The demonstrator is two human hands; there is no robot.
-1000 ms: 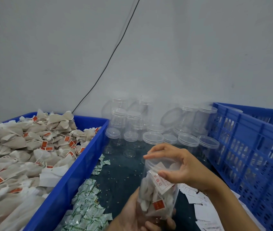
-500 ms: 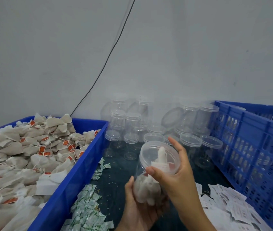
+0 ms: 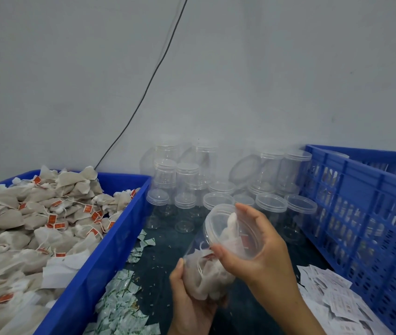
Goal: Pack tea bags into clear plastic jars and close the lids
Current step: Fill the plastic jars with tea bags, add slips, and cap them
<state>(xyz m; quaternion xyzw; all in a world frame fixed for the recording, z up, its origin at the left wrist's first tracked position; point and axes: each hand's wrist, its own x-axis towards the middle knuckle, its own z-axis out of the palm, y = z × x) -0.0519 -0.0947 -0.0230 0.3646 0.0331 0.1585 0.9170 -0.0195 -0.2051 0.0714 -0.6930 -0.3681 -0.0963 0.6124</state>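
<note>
A clear plastic jar [image 3: 206,269] stuffed with tea bags is tilted in front of me, low in the middle. My left hand [image 3: 187,303] grips its bottom from below. My right hand [image 3: 262,250] curls round the clear lid [image 3: 230,228] sitting on the jar's mouth, thumb on the near edge and fingers over the far rim. Loose tea bags [image 3: 35,218] with orange tags fill the blue bin [image 3: 100,267] on the left.
Several empty lidded jars [image 3: 216,184] stand against the wall behind. A blue slotted crate [image 3: 361,213] stands at the right. Green-white sachets [image 3: 122,308] lie beside the bin, paper slips [image 3: 332,298] at lower right. A black cable [image 3: 144,93] runs down the wall.
The right hand went from pushing tea bags into the open jar to setting the lid on its mouth. The jar has tilted, its lid end turned up towards me.
</note>
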